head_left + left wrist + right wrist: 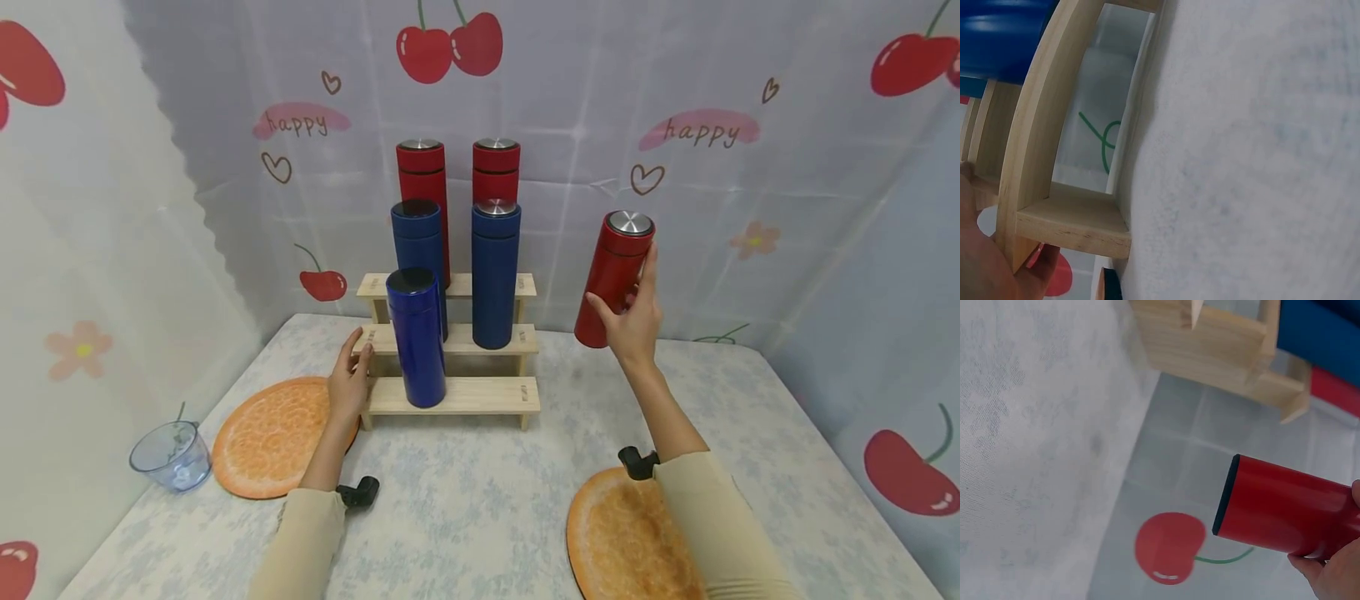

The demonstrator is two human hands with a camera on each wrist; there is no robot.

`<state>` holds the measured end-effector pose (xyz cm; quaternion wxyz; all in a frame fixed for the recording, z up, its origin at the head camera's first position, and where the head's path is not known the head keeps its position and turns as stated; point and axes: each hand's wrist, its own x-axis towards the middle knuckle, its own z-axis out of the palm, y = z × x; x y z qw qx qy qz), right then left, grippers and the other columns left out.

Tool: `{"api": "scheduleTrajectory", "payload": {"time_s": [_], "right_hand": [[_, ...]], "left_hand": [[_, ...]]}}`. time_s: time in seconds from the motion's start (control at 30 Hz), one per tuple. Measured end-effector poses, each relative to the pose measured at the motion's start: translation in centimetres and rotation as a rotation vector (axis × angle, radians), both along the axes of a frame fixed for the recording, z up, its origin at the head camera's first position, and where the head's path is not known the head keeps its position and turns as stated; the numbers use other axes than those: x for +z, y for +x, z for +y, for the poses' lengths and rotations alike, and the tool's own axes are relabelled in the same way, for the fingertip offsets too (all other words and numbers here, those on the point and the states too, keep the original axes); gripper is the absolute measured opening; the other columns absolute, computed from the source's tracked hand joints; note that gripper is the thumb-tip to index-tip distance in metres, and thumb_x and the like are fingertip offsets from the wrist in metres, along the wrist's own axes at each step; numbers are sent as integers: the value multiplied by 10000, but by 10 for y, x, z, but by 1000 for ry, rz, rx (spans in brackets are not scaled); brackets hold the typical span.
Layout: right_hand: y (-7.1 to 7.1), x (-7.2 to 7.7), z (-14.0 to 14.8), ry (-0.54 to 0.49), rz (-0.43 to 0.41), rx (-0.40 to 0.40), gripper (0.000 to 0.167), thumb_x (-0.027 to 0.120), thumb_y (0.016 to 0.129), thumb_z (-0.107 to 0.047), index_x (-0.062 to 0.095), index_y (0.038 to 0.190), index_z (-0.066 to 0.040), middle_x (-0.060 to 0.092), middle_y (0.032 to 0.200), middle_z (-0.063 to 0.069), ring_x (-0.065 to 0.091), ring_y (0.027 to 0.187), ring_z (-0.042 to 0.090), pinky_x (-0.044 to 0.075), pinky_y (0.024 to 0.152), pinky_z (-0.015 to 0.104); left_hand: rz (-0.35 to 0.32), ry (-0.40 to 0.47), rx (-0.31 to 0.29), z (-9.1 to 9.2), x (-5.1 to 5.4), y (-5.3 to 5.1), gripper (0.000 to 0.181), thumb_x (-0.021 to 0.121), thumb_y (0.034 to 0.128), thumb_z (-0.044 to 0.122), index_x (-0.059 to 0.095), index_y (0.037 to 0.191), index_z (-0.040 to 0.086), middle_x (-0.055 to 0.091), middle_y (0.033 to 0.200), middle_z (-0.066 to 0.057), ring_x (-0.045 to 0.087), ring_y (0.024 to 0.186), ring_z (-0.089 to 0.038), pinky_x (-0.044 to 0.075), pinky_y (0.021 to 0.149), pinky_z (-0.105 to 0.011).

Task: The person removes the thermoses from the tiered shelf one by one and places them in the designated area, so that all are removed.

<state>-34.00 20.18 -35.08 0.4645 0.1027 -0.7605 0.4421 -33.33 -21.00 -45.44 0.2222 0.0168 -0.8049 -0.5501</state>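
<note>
Right of the wooden stand (pixel 480 398) in the head view, the red flask (pixel 615 265) is tilted, its silver lid (pixel 630 222) leaning outward, and it appears clear of the table (pixel 465 500). The right hand (pixel 637 323) is clamped on the flask's body, thumb on one side, fingers on the other. Two other red flasks (pixel 422 162) occupy the top step, two dark blue flasks (pixel 495 287) the middle step, and a bright blue flask (pixel 424 350) the lowest. The left hand (pixel 349 385) grips the stand's left end at the middle step. Left wrist view: this hand is set about the ends of the planks, partly hidden; its pressure cannot be told. Recommended: use it solely to steady the stand, without lifting or tipping it, since the loaded steps could shed a flask. Right wrist view: the red flask's dark base (pixel 1227 495) points toward the stand, touching nothing; part of the hand lies out of frame. Recommended: bring the flask upright before any set-down, pass its base well clear of the standing flasks, and release only once it sits flat.
</note>
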Motion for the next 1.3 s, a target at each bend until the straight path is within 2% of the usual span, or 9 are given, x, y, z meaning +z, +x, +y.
{"api": "scheduleTrajectory", "payload": {"time_s": [0.13,0.27,0.43,0.57,0.77,0.93,1.13,1.3], "right_hand": [[-18,-14,7,-7,-34,-4,1021,794,727,-107,135,1497,-230,483,1248,157,515,1007,264,464,804,466],[-30,-34,11,-6,-101,-10,1033,786,737,-110,105,1496,-275,396,1381,102,447,1164,256,433,879,464],[-40,-56,11,6,-140,-20,1039,788,735,-104,98,1498,-248,403,1371,155,454,1153,311,418,894,486],[-46,-65,9,12,-167,-22,1040,787,739,-118,87,1499,-239,434,1317,204,463,1115,341,412,886,494],[-48,-73,9,5,-227,-17,1035,767,760,-116,58,1497,-274,405,1340,193,424,1171,321,395,928,481],[-47,-80,12,-16,-255,-30,1034,762,766,-131,47,1495,-291,386,1353,178,412,1193,306,394,935,479],[-46,-88,15,-3,-218,-30,1051,780,748,-143,54,1496,-282,405,1309,198,435,1153,314,408,916,483],[-42,-91,13,-23,-194,-30,1042,783,744,-132,78,1496,-276,413,1298,197,446,1146,312,412,910,487]], "left_hand": [[-2,-7,-2,0,-2,1,507,453,936,488,394,1405,305,627,1121,-135,586,983,-256,446,708,-343],[-1,-20,4,0,-3,2,499,449,937,490,400,1400,310,636,1095,-126,596,925,-247,444,665,-313],[3,-14,14,-1,-2,2,501,452,928,505,417,1389,310,642,1056,-120,600,871,-242,447,642,-290],[5,-16,21,-1,-1,2,499,457,927,502,421,1386,308,646,1058,-124,604,902,-248,441,665,-317],[3,-32,15,-1,0,1,516,439,924,528,398,1397,326,638,1087,-130,596,930,-262,440,700,-371],[14,-26,8,-1,0,0,508,450,921,526,410,1389,330,644,1068,-127,603,900,-256,448,682,-364],[32,-15,2,-2,-1,0,500,472,929,486,418,1391,303,644,1043,-146,614,864,-262,457,648,-315],[32,-22,8,-1,-1,0,496,472,934,472,417,1393,291,645,1053,-139,610,893,-261,444,662,-312]]}}
